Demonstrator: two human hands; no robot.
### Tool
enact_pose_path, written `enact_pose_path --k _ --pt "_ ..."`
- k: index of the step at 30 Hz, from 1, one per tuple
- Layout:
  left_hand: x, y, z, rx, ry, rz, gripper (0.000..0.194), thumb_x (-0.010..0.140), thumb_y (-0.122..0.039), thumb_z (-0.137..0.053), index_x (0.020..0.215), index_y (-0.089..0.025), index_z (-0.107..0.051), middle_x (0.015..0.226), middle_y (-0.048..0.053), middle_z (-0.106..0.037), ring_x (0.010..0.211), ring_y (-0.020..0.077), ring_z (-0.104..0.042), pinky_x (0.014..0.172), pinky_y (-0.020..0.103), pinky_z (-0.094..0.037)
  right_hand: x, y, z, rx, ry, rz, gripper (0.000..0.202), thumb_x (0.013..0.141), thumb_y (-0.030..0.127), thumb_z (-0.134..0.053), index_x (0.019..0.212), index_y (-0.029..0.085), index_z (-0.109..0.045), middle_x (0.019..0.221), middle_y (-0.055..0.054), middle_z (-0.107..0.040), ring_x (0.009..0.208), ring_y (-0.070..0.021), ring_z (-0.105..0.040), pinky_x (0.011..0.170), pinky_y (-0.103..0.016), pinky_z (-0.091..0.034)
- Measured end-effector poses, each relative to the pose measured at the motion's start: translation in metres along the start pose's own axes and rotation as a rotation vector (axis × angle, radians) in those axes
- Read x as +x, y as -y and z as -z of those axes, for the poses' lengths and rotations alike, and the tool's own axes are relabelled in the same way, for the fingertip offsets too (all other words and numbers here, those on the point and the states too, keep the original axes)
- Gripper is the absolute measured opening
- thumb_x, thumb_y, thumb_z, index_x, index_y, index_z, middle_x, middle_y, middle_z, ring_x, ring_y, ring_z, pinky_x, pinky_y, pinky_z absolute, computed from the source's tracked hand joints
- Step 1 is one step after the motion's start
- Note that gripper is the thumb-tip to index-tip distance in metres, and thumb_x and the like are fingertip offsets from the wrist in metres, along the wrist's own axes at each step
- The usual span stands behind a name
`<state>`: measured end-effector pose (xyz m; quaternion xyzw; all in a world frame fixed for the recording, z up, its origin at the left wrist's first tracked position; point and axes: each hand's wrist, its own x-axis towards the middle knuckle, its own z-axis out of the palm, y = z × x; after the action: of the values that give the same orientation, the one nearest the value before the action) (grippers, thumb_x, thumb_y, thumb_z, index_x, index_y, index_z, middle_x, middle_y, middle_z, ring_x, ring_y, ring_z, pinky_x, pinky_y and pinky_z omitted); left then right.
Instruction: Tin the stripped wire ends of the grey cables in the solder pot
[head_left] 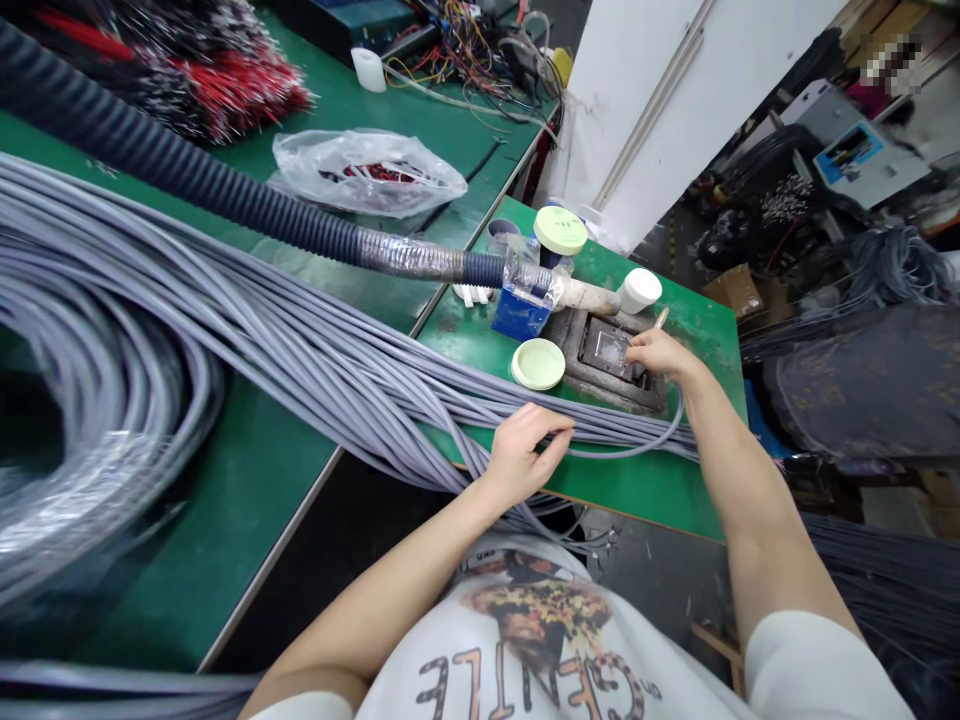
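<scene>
Cables (360, 340), grey, round and smooth, lay under my left fingers (551, 422), grip unclear; my right fingers (643, 350) pinched one looped cable (679, 412).

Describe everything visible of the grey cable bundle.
The grey cable bundle consists of many slim, smooth, plastic-looking strands, loosely gathered and crossing in places. It lies from the left across the larger green table onto a smaller green table, its right end partly hidden by the right forearm. The left hand rests on it; near the right, one strand loops up to the right hand.
</scene>
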<state>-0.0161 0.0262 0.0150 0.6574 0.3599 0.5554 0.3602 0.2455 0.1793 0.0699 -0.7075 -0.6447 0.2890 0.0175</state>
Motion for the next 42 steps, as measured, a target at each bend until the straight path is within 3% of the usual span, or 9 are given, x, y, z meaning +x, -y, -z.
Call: enact_pose_path --k 13,18,21,24,31,36,42 --pt "0.000 0.003 0.000 0.014 0.016 -0.053 0.011 0.083 -0.014 -0.059 0.090 -0.019 -0.066 0.081 0.005 -0.071 0.073 0.0164 -0.061 0.071 0.031 -0.045 0.014 0.002 -0.006 -0.046 0.028 -0.048 0.016 0.059 0.019 -0.058 0.045 0.016 -0.050 0.035 0.008 -0.033 0.036 -0.0049 -0.027 0.040 -0.024 -0.016" --pt "0.000 0.004 0.000 0.021 -0.001 -0.082 0.011 0.083 -0.012 -0.059 0.089 -0.019 -0.064 0.081 0.005 -0.071 0.073 0.0157 -0.061 0.071 0.031 -0.045 0.008 0.008 0.002 -0.034 0.007 -0.023 0.021 0.059 0.020 -0.063 0.044 0.015 -0.049 0.035 0.008 -0.033 0.037 -0.0038 -0.027 0.040 -0.023 -0.017" --pt "0.000 0.003 0.000 0.024 -0.004 -0.097 0.011 0.083 -0.012 -0.059 0.090 -0.019 -0.064 0.081 0.004 -0.071 0.072 0.0157 -0.061 0.070 0.031 -0.046 -0.014 0.014 0.011 0.009 -0.008 0.018 0.022 0.064 0.027 -0.065 0.051 0.015 -0.053 0.039 0.007 -0.039 0.038 -0.0047 -0.033 0.040 -0.021 -0.021" --pt "0.000 0.003 0.000 0.025 -0.001 -0.095 0.011 0.083 -0.013 -0.058 0.090 -0.019 -0.064 0.081 0.004 -0.071 0.073 0.0160 -0.061 0.070 0.031 -0.046 -0.052 0.023 0.015 0.206 -0.068 0.082 0.024 0.070 0.036 -0.066 0.063 0.014 -0.060 0.045 0.003 -0.051 0.040 -0.0079 -0.045 0.041 -0.020 -0.030" --pt "-0.001 0.004 0.000 0.034 -0.001 -0.081 0.011 0.083 -0.013 -0.059 0.090 -0.019 -0.065 0.079 0.004 -0.069 0.072 0.0156 -0.060 0.069 0.030 -0.047 -0.138 0.041 0.000 0.506 -0.354 0.169 0.024 0.076 0.036 -0.069 0.081 0.014 -0.067 0.058 0.000 -0.061 0.042 -0.0079 -0.052 0.041 -0.019 -0.039" --pt "-0.003 0.003 -0.001 0.067 0.000 -0.074 0.010 0.083 -0.013 -0.060 0.089 -0.019 -0.066 0.077 0.003 -0.068 0.072 0.0151 -0.059 0.069 0.030 -0.046 -0.163 0.044 -0.008 0.518 -0.425 0.232 0.024 0.079 0.029 -0.067 0.099 0.015 -0.068 0.059 0.002 -0.062 0.042 -0.0079 -0.054 0.043 -0.020 -0.044" --pt "-0.004 0.002 -0.001 0.100 0.011 -0.072 0.008 0.083 -0.015 -0.060 0.087 -0.019 -0.066 0.075 0.003 -0.067 0.071 0.0151 -0.059 0.069 0.030 -0.046 -0.178 0.043 -0.011 0.578 -0.420 0.275 0.033 0.081 0.025 -0.065 0.113 0.018 -0.062 0.060 0.004 -0.062 0.044 -0.0084 -0.056 0.045 -0.020 -0.046"
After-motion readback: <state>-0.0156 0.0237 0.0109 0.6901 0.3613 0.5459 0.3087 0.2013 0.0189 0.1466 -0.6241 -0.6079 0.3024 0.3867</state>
